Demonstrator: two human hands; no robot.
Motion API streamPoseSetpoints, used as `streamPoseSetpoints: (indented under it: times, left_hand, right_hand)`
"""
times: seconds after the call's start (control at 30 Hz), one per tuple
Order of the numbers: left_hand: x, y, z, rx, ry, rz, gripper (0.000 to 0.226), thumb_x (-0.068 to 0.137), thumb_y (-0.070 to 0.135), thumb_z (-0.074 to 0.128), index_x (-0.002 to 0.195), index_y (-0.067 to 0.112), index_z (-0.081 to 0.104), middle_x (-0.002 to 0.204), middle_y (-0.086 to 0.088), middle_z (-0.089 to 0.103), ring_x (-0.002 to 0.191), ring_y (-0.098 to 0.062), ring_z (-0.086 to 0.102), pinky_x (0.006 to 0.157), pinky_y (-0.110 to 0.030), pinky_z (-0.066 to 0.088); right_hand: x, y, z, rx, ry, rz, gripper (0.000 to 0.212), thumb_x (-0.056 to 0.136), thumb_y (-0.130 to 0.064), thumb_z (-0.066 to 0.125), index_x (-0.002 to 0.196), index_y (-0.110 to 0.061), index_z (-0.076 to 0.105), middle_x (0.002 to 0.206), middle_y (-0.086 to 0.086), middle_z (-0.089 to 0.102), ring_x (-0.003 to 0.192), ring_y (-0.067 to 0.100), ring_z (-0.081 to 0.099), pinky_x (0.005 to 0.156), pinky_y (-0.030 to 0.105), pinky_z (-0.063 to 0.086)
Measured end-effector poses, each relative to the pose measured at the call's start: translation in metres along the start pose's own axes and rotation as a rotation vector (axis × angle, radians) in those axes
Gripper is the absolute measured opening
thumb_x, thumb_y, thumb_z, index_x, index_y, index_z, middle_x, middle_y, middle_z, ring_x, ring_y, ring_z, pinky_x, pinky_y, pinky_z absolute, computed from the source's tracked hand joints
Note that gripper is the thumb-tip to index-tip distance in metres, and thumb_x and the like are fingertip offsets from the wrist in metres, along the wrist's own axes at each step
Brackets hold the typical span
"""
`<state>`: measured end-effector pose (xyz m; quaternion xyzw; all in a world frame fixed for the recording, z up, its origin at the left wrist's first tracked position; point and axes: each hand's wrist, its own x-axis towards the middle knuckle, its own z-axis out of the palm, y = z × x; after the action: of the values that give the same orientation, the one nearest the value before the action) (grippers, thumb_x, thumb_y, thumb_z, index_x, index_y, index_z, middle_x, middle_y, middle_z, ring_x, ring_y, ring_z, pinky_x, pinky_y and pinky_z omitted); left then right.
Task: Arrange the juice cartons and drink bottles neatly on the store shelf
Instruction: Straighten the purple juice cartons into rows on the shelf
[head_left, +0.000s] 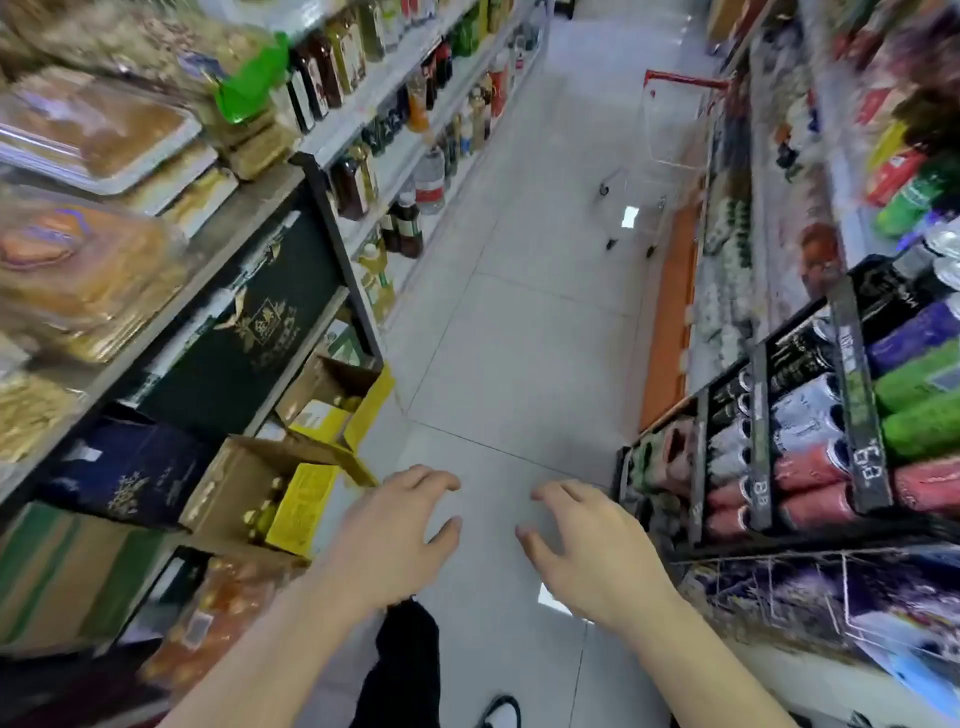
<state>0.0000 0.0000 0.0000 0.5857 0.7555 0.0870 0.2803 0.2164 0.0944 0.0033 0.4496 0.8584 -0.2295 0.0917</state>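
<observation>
Both hands low in the frame's centre, over the tiled floor (519, 312) of a store aisle. Left hand (400, 525) and right hand (582, 540) empty, fingers loosely spread and curved, no grip on anything. Drink bottles (810, 457) lying in rows on the shelf rack (852, 395) at right, untouched. More bottles (353, 57) on the upper-left shelves. Shopping cart (660, 156) standing farther up the aisle.

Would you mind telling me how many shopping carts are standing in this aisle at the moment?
1. The single shopping cart, red-handled, stands far down the aisle beside the right-hand shelves, well beyond both empty hands. Others could be hidden past the frame's top edge.
</observation>
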Motion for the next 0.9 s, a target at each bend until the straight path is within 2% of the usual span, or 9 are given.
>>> streamPoseSetpoints:
  times: [0.23, 0.43, 0.6, 0.77, 0.9]
  left_hand:
    - [0.139, -0.043, -0.054, 0.003, -0.035, 0.049, 0.046, 0.102, 0.05, 0.052, 0.146, 0.036, 0.05, 0.147, 0.019, 0.049, 0.136, -0.011, 0.05, 0.108, -0.033, 0.045]
    - [0.253, -0.036, -0.11, 0.086, -0.115, 0.137, 0.045, 0.103, 0.05, 0.051, 0.145, 0.035, 0.05, 0.144, 0.017, 0.052, 0.134, -0.013, 0.052, 0.106, -0.031, 0.045]
    - [0.359, -0.01, -0.137, 0.101, -0.172, 0.156, 0.045, 0.103, 0.052, 0.048, 0.146, 0.038, 0.047, 0.148, 0.02, 0.049, 0.136, -0.011, 0.048, 0.109, -0.038, 0.047]
    - [0.477, 0.032, -0.148, 0.129, -0.155, 0.142, 0.044, 0.102, 0.053, 0.049, 0.144, 0.039, 0.049, 0.147, 0.025, 0.05, 0.135, -0.007, 0.05, 0.105, -0.03, 0.047]
    - [0.554, 0.07, -0.168, 0.101, -0.156, 0.105, 0.045, 0.102, 0.053, 0.05, 0.145, 0.04, 0.049, 0.147, 0.026, 0.049, 0.134, -0.004, 0.05, 0.107, -0.031, 0.048]
  right_hand:
    - [0.126, -0.004, -0.043, 0.052, 0.038, 0.066, 0.052, 0.102, -0.057, 0.051, 0.147, -0.031, 0.052, 0.146, -0.012, 0.057, 0.135, 0.015, 0.053, 0.106, 0.031, 0.046]
    - [0.214, 0.009, -0.1, 0.094, 0.069, 0.16, 0.05, 0.102, -0.056, 0.052, 0.145, -0.03, 0.054, 0.144, -0.01, 0.059, 0.131, 0.018, 0.056, 0.102, 0.034, 0.049]
    - [0.291, 0.054, -0.141, 0.11, 0.076, 0.202, 0.049, 0.1, -0.059, 0.051, 0.14, -0.03, 0.055, 0.141, -0.011, 0.059, 0.128, 0.018, 0.058, 0.097, 0.036, 0.051]
    - [0.381, 0.125, -0.19, 0.14, 0.08, 0.193, 0.051, 0.099, -0.059, 0.052, 0.14, -0.029, 0.056, 0.138, -0.01, 0.06, 0.128, 0.02, 0.058, 0.094, 0.038, 0.053]
    - [0.445, 0.174, -0.244, 0.147, 0.041, 0.159, 0.051, 0.098, -0.061, 0.05, 0.138, -0.029, 0.056, 0.136, -0.01, 0.059, 0.127, 0.021, 0.058, 0.095, 0.039, 0.053]
